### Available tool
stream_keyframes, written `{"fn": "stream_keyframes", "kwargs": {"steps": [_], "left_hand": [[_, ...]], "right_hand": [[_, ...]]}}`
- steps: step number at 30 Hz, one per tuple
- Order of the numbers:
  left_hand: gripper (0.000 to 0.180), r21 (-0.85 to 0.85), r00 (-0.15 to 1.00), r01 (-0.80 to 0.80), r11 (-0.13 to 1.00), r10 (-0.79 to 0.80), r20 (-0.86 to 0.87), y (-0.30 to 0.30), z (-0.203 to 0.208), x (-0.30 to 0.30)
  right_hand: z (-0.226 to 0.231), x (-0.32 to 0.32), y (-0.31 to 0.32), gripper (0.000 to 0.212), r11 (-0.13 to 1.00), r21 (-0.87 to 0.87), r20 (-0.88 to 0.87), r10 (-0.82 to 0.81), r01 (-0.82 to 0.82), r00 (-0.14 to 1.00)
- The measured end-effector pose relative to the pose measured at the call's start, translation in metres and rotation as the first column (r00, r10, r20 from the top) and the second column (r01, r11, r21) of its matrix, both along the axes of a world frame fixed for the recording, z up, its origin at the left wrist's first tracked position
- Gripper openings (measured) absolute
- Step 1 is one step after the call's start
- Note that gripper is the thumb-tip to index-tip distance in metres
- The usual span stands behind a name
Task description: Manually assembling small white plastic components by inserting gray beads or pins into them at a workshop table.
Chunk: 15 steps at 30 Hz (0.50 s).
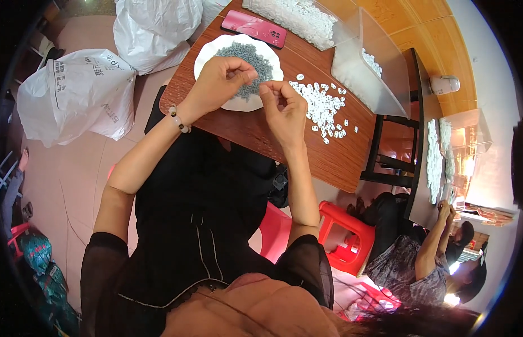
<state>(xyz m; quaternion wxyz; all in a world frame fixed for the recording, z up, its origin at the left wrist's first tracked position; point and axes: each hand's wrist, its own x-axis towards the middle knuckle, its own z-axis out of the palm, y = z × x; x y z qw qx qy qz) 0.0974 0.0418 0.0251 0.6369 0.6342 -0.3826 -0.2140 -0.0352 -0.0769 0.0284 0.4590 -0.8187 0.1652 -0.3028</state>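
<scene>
My left hand (223, 81), with a beaded bracelet (179, 120) at its wrist, is over a white scalloped plate (207, 51) heaped with small grey screws (244, 56). Its thumb and forefinger are pinched together; whatever is between them is too small to make out. Just right of the plate, my right hand (286, 109) is also closed in a pinch, its fingertips close to the left ones but apart from them. Anything it holds is hidden. Beside my right hand, many small white plastic pieces (323, 109) with holes lie loose on the brown wooden table (340, 163).
A pink phone (253, 28) lies beyond the plate. Clear-walled bins (360, 76) of white pieces stand along the far side. White sacks (76, 92) are on the floor at left. At right are a red stool (347, 238) and another person (413, 264) working at a dark table.
</scene>
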Motion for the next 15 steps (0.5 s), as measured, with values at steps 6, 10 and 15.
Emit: {"fn": "stream_keyframes", "kwargs": {"steps": [6,10,15], "left_hand": [[0.015,-0.073,0.989,-0.07,0.995,0.079,0.122,0.002,0.005,-0.008],[0.015,-0.148,0.973,-0.09,0.985,0.119,0.198,0.001,0.001,-0.011],[0.016,-0.157,0.988,-0.084,0.984,0.102,0.116,0.0,-0.004,-0.012]], "right_hand": [[0.0,0.006,0.003,0.015,0.989,0.143,0.023,0.017,-0.02,1.0],[0.001,0.007,0.004,0.014,0.977,0.208,0.011,0.035,-0.037,0.999],[0.0,0.008,0.004,0.01,0.936,0.339,0.08,0.069,-0.092,0.994]]}}
